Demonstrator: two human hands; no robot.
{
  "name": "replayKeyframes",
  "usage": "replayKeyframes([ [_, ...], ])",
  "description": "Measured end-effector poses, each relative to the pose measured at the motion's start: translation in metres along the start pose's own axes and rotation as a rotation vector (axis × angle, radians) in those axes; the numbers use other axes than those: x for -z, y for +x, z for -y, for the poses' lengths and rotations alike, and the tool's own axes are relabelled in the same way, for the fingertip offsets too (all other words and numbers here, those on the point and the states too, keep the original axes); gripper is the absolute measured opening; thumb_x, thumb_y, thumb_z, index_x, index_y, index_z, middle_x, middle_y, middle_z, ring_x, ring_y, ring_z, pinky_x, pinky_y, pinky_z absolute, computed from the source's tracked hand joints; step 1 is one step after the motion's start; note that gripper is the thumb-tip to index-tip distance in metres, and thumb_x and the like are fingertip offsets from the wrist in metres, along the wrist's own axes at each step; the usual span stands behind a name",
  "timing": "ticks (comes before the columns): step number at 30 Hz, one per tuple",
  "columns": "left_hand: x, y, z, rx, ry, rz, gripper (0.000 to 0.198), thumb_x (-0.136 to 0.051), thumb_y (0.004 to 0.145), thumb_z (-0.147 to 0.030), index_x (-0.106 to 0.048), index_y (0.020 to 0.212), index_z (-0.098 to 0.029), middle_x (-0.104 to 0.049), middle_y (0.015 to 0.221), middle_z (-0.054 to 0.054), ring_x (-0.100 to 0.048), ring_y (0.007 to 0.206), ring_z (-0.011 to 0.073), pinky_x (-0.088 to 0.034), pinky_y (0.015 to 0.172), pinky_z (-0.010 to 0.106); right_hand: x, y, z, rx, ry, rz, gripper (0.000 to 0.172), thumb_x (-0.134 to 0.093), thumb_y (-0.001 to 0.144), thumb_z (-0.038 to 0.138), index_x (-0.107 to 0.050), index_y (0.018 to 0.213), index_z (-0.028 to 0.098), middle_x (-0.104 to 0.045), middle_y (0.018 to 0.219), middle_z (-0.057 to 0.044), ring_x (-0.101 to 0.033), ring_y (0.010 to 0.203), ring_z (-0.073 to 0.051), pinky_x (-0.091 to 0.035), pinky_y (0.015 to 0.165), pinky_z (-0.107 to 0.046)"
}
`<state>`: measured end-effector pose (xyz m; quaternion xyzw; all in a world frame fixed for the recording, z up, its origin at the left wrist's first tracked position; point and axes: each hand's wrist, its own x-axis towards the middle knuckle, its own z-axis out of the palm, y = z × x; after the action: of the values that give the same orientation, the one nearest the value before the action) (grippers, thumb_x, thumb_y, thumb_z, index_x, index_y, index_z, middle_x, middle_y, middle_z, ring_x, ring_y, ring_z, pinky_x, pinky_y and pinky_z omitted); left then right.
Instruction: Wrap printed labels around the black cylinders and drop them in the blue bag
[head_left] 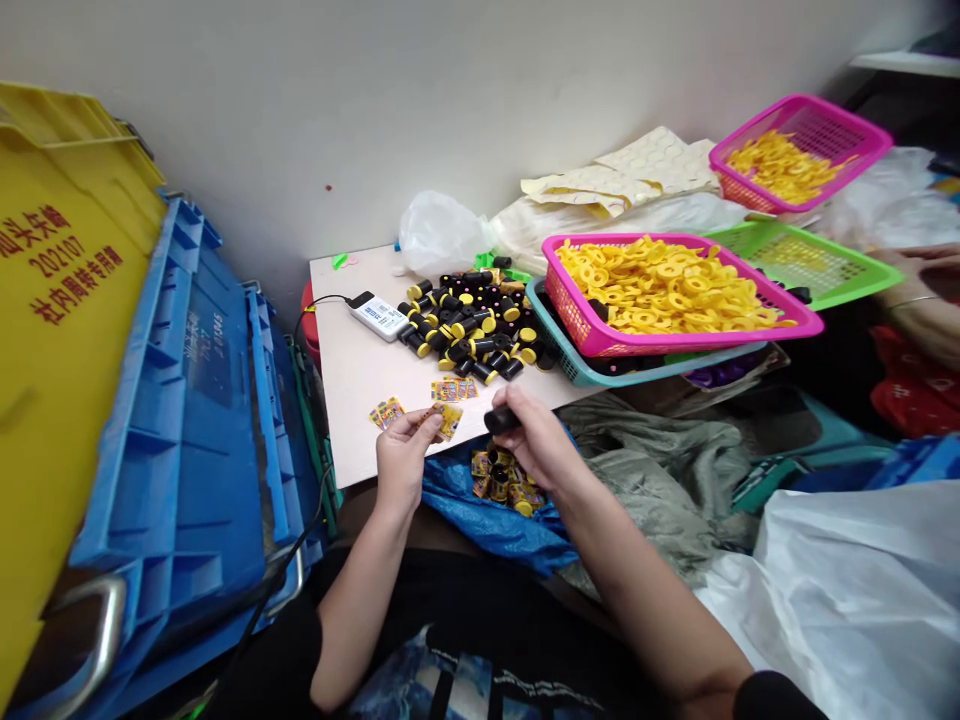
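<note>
Black plastic cylinder [501, 421] sits pinched between the thumb and fingers [519, 405] of the right hand [538, 445], its long axis lying roughly level with one end aimed left, toward the small yellow printed packet [449, 421] held by the left hand [403, 462]. The left thumb and fingers are pressed together on the packet. Only a short, open gap separates the 2 items, with nothing between them.

Just ahead of the hands, a heap of black cylinders with yellow ends [465, 325] covers part of the pale surface [360, 400]. More printed packets [452, 390] lie at its near edge, and another small group [386, 412] sits closer to the left hand. Below the hands, a blue plastic sheet [480, 510] carries a cluster of packets and cylinders [504, 478]. A white electronic box [379, 316] with a black cable lies left of the heap. To the right, a pink basket of yellow rings [660, 300] rests on a teal tray [562, 345]. Another person's hand [926, 285] shows at the far right, well apart.
</note>
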<state>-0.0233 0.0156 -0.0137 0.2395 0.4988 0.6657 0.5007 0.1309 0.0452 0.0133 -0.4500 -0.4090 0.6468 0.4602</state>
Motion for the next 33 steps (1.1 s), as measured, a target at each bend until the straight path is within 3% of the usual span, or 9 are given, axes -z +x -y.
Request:
replayKeyframes([
  [3, 0.001, -0.004, 0.003, 0.021, 0.047, 0.083, 0.027, -0.083, 0.058, -0.035, -0.074, 0.075, -0.015, -0.073, 0.073, 0.005, -0.065, 0.064, 0.0137, -0.052, 0.06, 0.024, 0.003, 0.002, 0.024, 0.042, 0.057, 0.067, 0.038, -0.066, 0.071, 0.055, -0.056, 0.084, 0.021, -0.051, 0.075, 0.001, -0.046, 0.062, -0.011, -0.036, 0.048, -0.02],
  [6, 0.002, -0.006, 0.003, 0.031, 0.093, 0.159, 0.027, -0.083, 0.058, -0.036, -0.076, 0.074, -0.015, -0.073, 0.07, 0.005, -0.065, 0.062, 0.0147, -0.052, 0.061, 0.025, 0.002, 0.003, 0.035, 0.086, -0.057, 0.151, 0.038, -0.069, 0.07, 0.052, -0.058, 0.092, 0.022, -0.057, 0.083, 0.0, -0.053, 0.069, -0.012, -0.043, 0.056, -0.022],
  [13, 0.004, -0.009, -0.003, -0.018, 0.164, 0.256, 0.026, -0.081, 0.061, -0.036, -0.077, 0.081, -0.019, -0.076, 0.087, 0.008, -0.069, 0.08, 0.021, -0.055, 0.077, 0.032, 0.004, 0.005, 0.034, 0.2, -0.38, 0.252, 0.027, -0.066, 0.076, 0.043, -0.065, 0.093, 0.021, -0.066, 0.093, -0.004, -0.059, 0.087, -0.018, -0.046, 0.079, -0.031],
  [17, 0.001, -0.012, -0.004, -0.029, 0.209, 0.263, 0.03, -0.08, 0.063, -0.036, -0.077, 0.088, -0.019, -0.076, 0.084, 0.008, -0.067, 0.067, 0.0177, -0.055, 0.067, 0.03, 0.002, 0.003, 0.027, 0.346, -0.479, 0.191, 0.024, -0.066, 0.077, 0.038, -0.067, 0.095, 0.023, -0.068, 0.101, -0.005, -0.059, 0.097, -0.022, -0.043, 0.091, -0.038],
  [22, 0.0, -0.012, -0.002, -0.048, 0.22, 0.231, 0.034, -0.079, 0.064, -0.04, -0.077, 0.089, -0.018, -0.074, 0.072, 0.006, -0.064, 0.059, 0.0154, -0.053, 0.061, 0.028, -0.002, 0.0, 0.016, 0.474, -0.478, 0.078, 0.024, -0.065, 0.078, 0.041, -0.068, 0.094, 0.024, -0.067, 0.099, -0.005, -0.059, 0.096, -0.022, -0.043, 0.09, -0.037],
  [26, 0.002, -0.012, -0.001, -0.087, 0.29, 0.251, 0.035, -0.068, 0.073, -0.05, -0.077, 0.078, -0.017, -0.072, 0.065, 0.007, -0.065, 0.058, 0.0182, -0.053, 0.059, 0.03, -0.004, 0.0, 0.014, 0.349, -0.423, 0.022, 0.024, -0.06, 0.08, 0.045, -0.065, 0.084, 0.022, -0.067, 0.086, -0.004, -0.059, 0.083, -0.02, -0.045, 0.08, -0.033],
  [30, 0.0, -0.014, -0.001, -0.232, 0.374, 0.302, 0.026, -0.071, 0.074, -0.042, -0.077, 0.089, -0.022, -0.075, 0.086, 0.008, -0.069, 0.073, 0.0216, -0.056, 0.072, 0.034, -0.007, 0.0, 0.009, 0.308, -0.405, -0.084, 0.029, -0.06, 0.078, 0.047, -0.058, 0.071, 0.02, -0.06, 0.072, -0.001, -0.054, 0.071, -0.017, -0.042, 0.07, -0.029],
  [33, -0.002, -0.016, -0.003, -0.303, 0.417, 0.319, 0.027, -0.072, 0.074, -0.034, -0.075, 0.099, -0.025, -0.074, 0.102, 0.008, -0.069, 0.092, 0.0239, -0.052, 0.089, 0.038, -0.008, 0.0, 0.004, 0.294, -0.402, -0.075, 0.03, -0.059, 0.079, 0.048, -0.055, 0.07, 0.02, -0.056, 0.068, 0.0, -0.051, 0.067, -0.015, -0.041, 0.067, -0.028],
])
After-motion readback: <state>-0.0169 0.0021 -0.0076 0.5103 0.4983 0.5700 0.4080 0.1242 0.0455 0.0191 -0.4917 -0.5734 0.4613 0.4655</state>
